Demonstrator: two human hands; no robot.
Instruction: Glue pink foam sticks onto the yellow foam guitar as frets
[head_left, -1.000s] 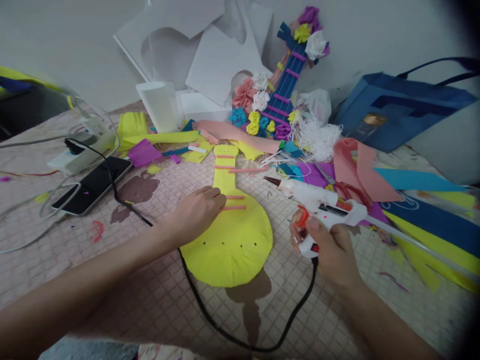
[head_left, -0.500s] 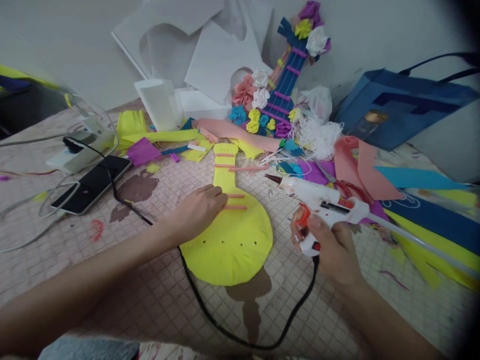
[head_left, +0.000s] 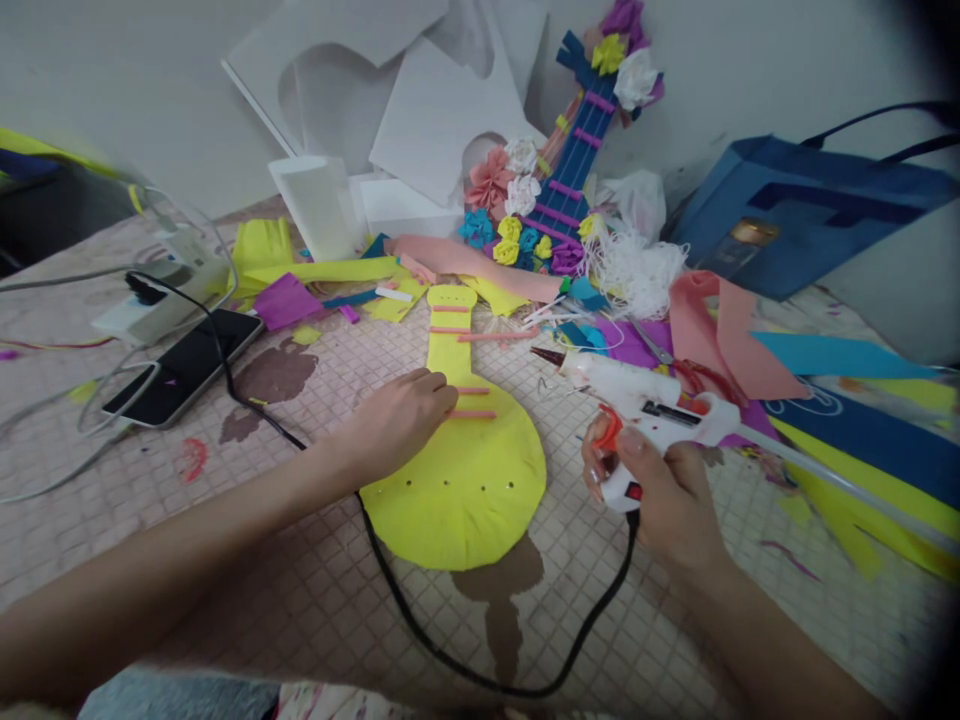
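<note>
A yellow paper-covered guitar shape [head_left: 465, 500] lies flat on the tiled-pattern table, neck pointing away. Pink strips [head_left: 474, 391] cross its neck and upper body; one near the top sticks out to the right. My left hand [head_left: 409, 415] is closed over the left ends of the two lower strips, its fingertips hidden, so what it grips, if anything, cannot be made out. To the right, my right hand [head_left: 656, 485] is wrapped around a white glue gun [head_left: 622, 388], held above the table with its dark nozzle pointing left.
A black cord [head_left: 450, 665] loops in front of the yellow shape. At left are a phone [head_left: 187, 368] and a power strip [head_left: 161, 300]. Behind stand a flower-decorated blue guitar [head_left: 574, 170] and white boards [head_left: 442, 120]. Scissors [head_left: 651, 343], paper strips and a blue bag [head_left: 810, 215] lie right.
</note>
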